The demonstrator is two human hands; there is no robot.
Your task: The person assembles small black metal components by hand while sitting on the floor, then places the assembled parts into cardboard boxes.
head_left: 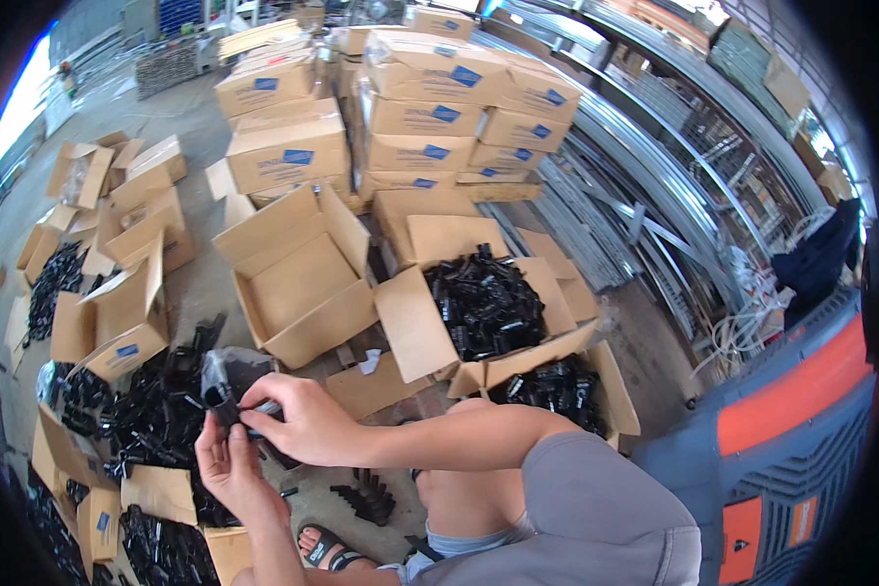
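While the left hand [236, 481] holds a small black piece [224, 410] between its thumb and fingers from below, the right hand [314, 422] pinches the same piece from the right side, so we see both hands closed on it. The piece is in the air above the pile of black parts [156, 402], and a clear plastic bag [236, 365] appears just behind it. On the left we find little room, because the pile spreads near the hands. Ahead, the near wall of a wide open carton [327, 332] makes an edge; to its right, a filled carton [415, 327] has its flaps spread outward. Below the right forearm, we see some grey floor [320, 481] with a small cluster of black parts [366, 498]. Farther, stacked cartons [425, 115] and metal profiles [596, 230] limit the space.

The fingers cover a part of the piece, so we cannot tell its full shape. The lower carton [617, 396] is partly hidden behind the right arm and the knee. The dark lens rim cuts the machine-like grey and orange object [791, 391] on the right.
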